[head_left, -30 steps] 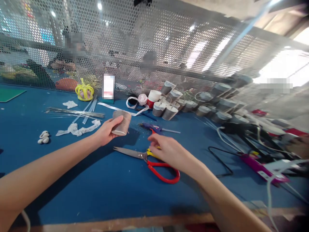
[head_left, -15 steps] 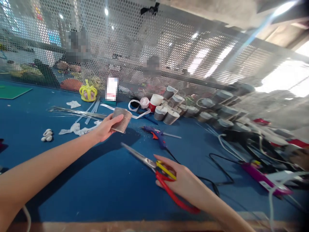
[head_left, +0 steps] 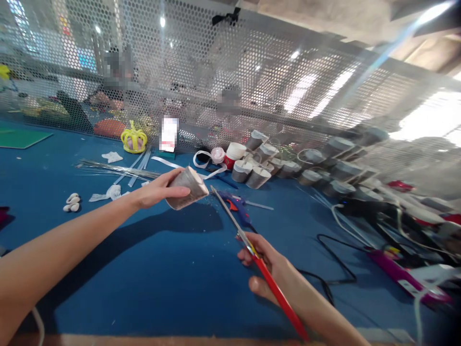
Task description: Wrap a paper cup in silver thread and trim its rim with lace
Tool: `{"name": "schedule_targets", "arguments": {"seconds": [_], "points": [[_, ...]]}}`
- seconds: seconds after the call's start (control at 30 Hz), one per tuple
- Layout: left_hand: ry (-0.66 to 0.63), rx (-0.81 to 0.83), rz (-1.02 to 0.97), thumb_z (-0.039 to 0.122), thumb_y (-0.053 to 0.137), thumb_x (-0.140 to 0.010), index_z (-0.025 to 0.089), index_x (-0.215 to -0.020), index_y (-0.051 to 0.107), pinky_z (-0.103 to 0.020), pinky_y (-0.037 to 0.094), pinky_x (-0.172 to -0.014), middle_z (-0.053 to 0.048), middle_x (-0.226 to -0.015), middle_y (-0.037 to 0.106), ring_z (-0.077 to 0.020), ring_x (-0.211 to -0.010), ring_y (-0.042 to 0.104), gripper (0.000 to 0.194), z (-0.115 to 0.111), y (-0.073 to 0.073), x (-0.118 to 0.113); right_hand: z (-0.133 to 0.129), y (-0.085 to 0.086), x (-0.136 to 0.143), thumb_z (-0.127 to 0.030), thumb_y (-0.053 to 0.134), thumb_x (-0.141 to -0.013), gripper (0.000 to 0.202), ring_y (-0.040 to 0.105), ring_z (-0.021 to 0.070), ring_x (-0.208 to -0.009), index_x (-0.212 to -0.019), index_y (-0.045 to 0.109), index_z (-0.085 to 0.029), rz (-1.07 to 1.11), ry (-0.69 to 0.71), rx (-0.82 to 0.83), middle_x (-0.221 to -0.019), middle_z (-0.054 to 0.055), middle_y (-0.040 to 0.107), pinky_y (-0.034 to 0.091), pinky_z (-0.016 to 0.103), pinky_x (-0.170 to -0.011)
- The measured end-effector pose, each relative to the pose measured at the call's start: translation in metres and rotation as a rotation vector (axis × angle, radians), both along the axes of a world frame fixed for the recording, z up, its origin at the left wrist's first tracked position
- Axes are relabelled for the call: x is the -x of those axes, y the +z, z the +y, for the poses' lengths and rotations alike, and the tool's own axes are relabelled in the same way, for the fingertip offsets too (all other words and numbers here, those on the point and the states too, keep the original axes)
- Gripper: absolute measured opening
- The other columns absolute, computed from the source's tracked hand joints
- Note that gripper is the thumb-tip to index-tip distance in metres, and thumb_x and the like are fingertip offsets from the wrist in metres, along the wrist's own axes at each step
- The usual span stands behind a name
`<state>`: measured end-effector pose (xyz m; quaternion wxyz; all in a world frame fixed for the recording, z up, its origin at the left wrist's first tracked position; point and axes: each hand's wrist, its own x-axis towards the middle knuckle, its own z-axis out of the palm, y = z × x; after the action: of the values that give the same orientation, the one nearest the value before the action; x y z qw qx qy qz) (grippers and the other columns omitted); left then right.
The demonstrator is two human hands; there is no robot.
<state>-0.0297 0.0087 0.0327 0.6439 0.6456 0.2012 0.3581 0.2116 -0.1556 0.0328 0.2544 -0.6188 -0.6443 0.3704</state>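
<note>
Tilted above the blue tabletop is a small grey cup-shaped pot (head_left: 190, 189) with a pale rim. My left hand (head_left: 163, 188) is closed around it, thumb along the near side. Red-handled scissors (head_left: 266, 275) are in my right hand (head_left: 271, 266), their blades together and pointing up and away to the left. The tip of the blades is close to the pot's rim but apart from it. Behind the blades lies a blue glue gun (head_left: 240, 207) with an orange trigger, partly covered by them.
Several grey pots (head_left: 258, 177) are piled along the perforated metal screen (head_left: 201, 96). A yellow crown-like piece (head_left: 134, 139), a phone (head_left: 169, 134), thin wires (head_left: 118, 167) and white lace scraps (head_left: 113, 192) lie at the back left. A purple power strip (head_left: 392, 271) and cables are at right.
The pot has turned in my left hand and shifted right, its rim now toward the right. My right hand has rotated the scissors, bringing the blades up nearer the pot.
</note>
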Motion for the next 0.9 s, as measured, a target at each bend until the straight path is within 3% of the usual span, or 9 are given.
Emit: {"name": "schedule_targets", "arguments": {"seconds": [0.1, 0.2, 0.5, 0.7, 0.9], "points": [[-0.023, -0.116, 0.066, 0.031, 0.067, -0.069, 0.020, -0.113, 0.052, -0.029, 0.044, -0.081, -0.007, -0.107, 0.060, -0.0233, -0.099, 0.055, 0.048, -0.001, 0.003, 0.002, 0.000, 0.003, 0.008, -0.042, 0.061, -0.064, 0.057, 0.043, 0.0125, -0.055, -0.113, 0.040, -0.018, -0.113, -0.068, 0.027, -0.068, -0.002, 0.048, 0.041, 0.025, -0.053], [-0.011, -0.161, 0.105, 0.032, 0.066, -0.069, 0.020, -0.115, 0.051, -0.029, 0.044, -0.080, -0.007, -0.109, 0.059, -0.0237, -0.100, 0.055, 0.050, -0.003, 0.005, 0.002, 0.001, 0.006, 0.013, -0.040, 0.063, -0.059, 0.056, 0.038, 0.0116, -0.052, -0.108, 0.045, -0.018, -0.169, -0.127, 0.009, -0.061, -0.005, 0.042, 0.040, 0.025, -0.053], [-0.001, -0.187, 0.113, 0.031, 0.067, -0.069, 0.020, -0.113, 0.053, -0.029, 0.045, -0.079, -0.006, -0.107, 0.060, -0.0234, -0.097, 0.056, 0.048, -0.003, 0.007, 0.003, -0.001, 0.005, 0.010, -0.031, 0.068, -0.055, 0.051, 0.038, 0.0101, -0.048, -0.101, 0.047, -0.023, -0.133, -0.151, -0.076, -0.064, -0.005, 0.047, 0.041, 0.023, -0.047], [0.000, -0.233, 0.127, 0.027, 0.069, -0.066, 0.019, -0.115, 0.053, -0.028, 0.047, -0.075, -0.008, -0.107, 0.059, -0.0239, -0.096, 0.056, 0.052, -0.001, 0.011, 0.006, -0.002, 0.002, 0.003, -0.028, 0.069, -0.054, 0.054, 0.048, 0.0132, -0.057, -0.104, 0.049, -0.024, -0.200, -0.119, -0.116, -0.077, -0.001, 0.056, 0.047, 0.026, -0.056], [-0.005, -0.280, 0.194, 0.029, 0.068, -0.066, 0.020, -0.116, 0.052, -0.028, 0.047, -0.073, -0.007, -0.107, 0.059, -0.0240, -0.095, 0.055, 0.054, -0.002, 0.012, 0.006, 0.000, -0.004, 0.005, -0.032, 0.071, -0.055, 0.056, 0.047, 0.0130, -0.058, -0.106, 0.049, -0.022, -0.234, -0.102, -0.116, -0.084, 0.001, 0.057, 0.046, 0.026, -0.057]]}}
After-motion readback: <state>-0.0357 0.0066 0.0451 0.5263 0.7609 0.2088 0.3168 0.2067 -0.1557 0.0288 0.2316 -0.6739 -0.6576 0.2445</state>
